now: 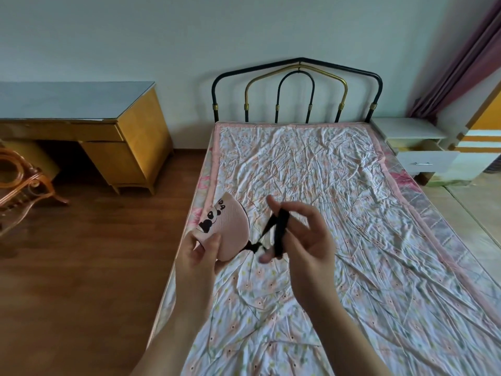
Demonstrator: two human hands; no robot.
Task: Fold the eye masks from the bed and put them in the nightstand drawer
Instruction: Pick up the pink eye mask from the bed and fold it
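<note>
A pink eye mask [230, 223] with a black panda print is folded in half and held above the bed's left edge. My left hand [199, 253] pinches its lower corner between thumb and fingers. The mask's black elastic strap [279, 232] runs right from the mask and loops around the fingers of my right hand [303, 237], which holds it taut. The white nightstand [414, 145] stands at the far right of the bed, its drawer [425, 161] pulled open. No other mask shows on the bed [339, 185].
The bed has a wrinkled floral sheet and a black and gold metal headboard [296, 90]. A yellow wooden desk [119, 137] and a rattan chair [21, 185] stand on the wooden floor to the left. A curtain [461, 58] hangs at the far right.
</note>
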